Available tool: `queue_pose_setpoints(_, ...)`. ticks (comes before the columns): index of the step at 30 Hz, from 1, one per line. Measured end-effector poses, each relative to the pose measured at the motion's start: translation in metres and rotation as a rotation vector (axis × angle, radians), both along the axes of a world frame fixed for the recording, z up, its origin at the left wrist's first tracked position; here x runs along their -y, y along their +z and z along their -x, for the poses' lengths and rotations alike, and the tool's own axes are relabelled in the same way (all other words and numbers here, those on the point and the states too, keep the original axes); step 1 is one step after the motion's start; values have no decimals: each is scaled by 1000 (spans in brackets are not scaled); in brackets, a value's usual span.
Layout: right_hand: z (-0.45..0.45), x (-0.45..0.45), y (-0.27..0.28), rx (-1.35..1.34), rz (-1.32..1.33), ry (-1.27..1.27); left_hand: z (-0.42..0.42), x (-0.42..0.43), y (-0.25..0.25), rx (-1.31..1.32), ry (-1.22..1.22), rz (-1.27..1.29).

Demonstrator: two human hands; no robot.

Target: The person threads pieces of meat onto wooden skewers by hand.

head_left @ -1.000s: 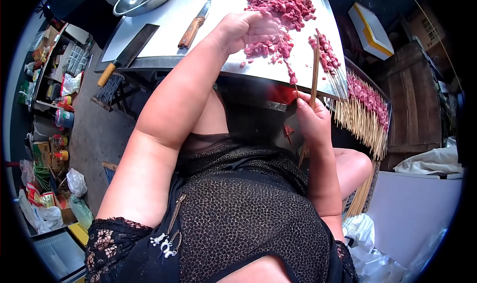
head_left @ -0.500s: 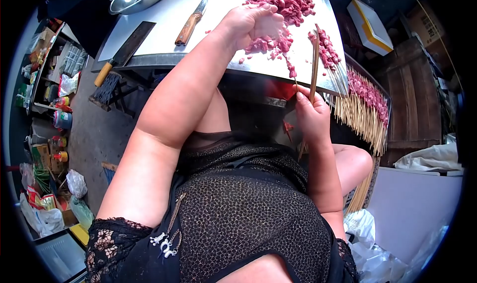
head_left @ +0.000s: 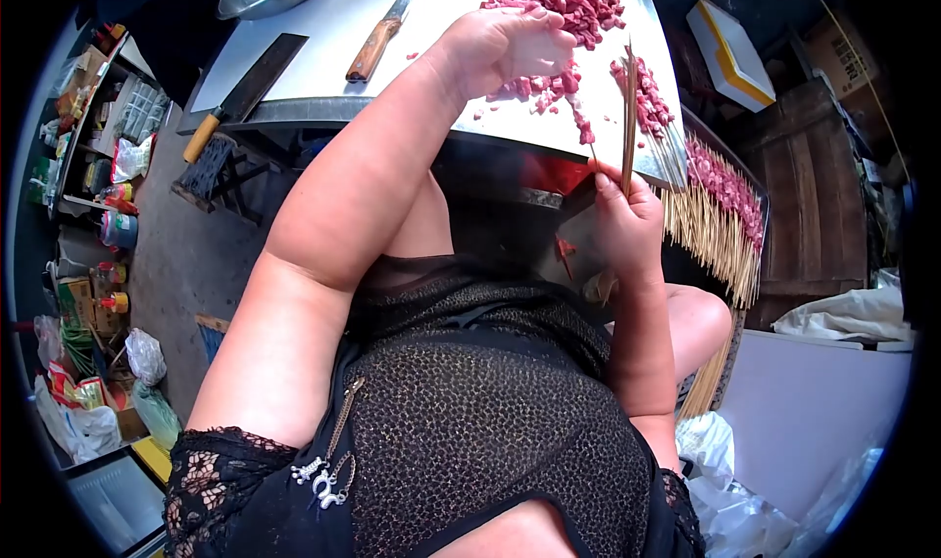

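Knife (head_left: 378,45) between cleaver (head_left: 261,78) and meat (head_left: 564,7)

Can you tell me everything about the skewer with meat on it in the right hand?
The skewer is a thin, wooden-looking stick with small pink-red meat chunks along it. The right hand pinches its bare lower part. In the picture it slants up and slightly left, over the edge of the table. Its far tip can't be made out.
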State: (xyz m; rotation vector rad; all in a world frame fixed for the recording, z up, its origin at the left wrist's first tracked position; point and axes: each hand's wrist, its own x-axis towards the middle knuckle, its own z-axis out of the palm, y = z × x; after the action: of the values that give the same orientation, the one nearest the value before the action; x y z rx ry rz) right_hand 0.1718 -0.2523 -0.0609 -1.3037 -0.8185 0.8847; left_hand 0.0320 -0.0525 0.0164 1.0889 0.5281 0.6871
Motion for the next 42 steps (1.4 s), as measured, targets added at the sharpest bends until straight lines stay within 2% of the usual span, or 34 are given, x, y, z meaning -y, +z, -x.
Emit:
queue_pose_setpoints(2, -1, 1, 3, -80, -20, 45, 0, 1, 3, 65, -56, 32)
queue_pose_setpoints(4, 4, -1, 9, -47, -16, 53, -1, 5, 8, 82, -57, 52)
queue_pose_setpoints(6, 7, -1, 12, -226, 21, 117, -2, 3, 8, 48, -83, 63)
queue_pose_setpoints(10, 9, -1, 19, -367, 59, 146, -1, 4, 9, 64, -95, 46)
queue_pose_setpoints(14, 16, -6, 17, -356, 8, 138, -3, 5, 9, 78, -95, 12)
queue_pose_setpoints(16, 22, -8, 18, -60, -37, -5, -5, 4, 8, 71, -86, 29)
queue_pose_setpoints(17, 22, -10, 19, -60, -35, -5, -6, 3, 5, 71, -85, 31)
queue_pose_setpoints(19, 21, -15, 23, 171, -61, -41, -10, 2, 0, 58, -210, 7)
queue_pose_setpoints(20, 19, -18, 28, 173, -60, -40, -12, 2, -1, 60, -209, 8)
queue_pose_setpoints(22, 16, -23, 42, -143, -13, 100, -18, 6, 2, 77, -67, 61)
queue_pose_setpoints(24, 10, -28, 38, -156, -7, 136, -23, 9, 3, 172, 30, 138)
queue_pose_setpoints(26, 12, -25, 29, 9, 64, 94, -25, 10, 4, 197, 105, 172)
queue_pose_setpoints(27, 14, -24, 17, 72, 14, 77, -29, 8, -1, 199, 103, 171)
queue_pose_setpoints(29, 19, -21, 12, 113, 22, 59, -41, 4, -19, 245, 131, 266)
queue_pose_setpoints(30, 22, -20, 11, 125, 38, 61, -41, 10, -17, 324, 34, 305)
queue_pose_setpoints(32, 26, -18, 16, 74, 12, 57, -42, 17, -11, 278, 84, 288)
queue_pose_setpoints(34, 27, -15, 32, 164, 11, 55, -41, 17, -7, 330, 48, 292)
queue_pose_setpoints(37, 7, -6, 41, 261, -21, -24, -38, 23, 14, 337, -144, 203)
queue_pose_setpoints(38, -6, -3, 44, 333, -72, -77, -36, 26, 25, 189, -19, 49)
queue_pose_setpoints(40, -33, 5, 52, 634, -62, -329, -37, -11, 2, -34, 144, -333)
queue_pose_setpoints(41, -50, 7, 49, 841, -41, -376, -33, -17, -6, -33, 145, -331)
queue_pose_setpoints(42, -66, 8, 43, 1047, -19, -421, -29, -22, -12, -265, 124, -506)
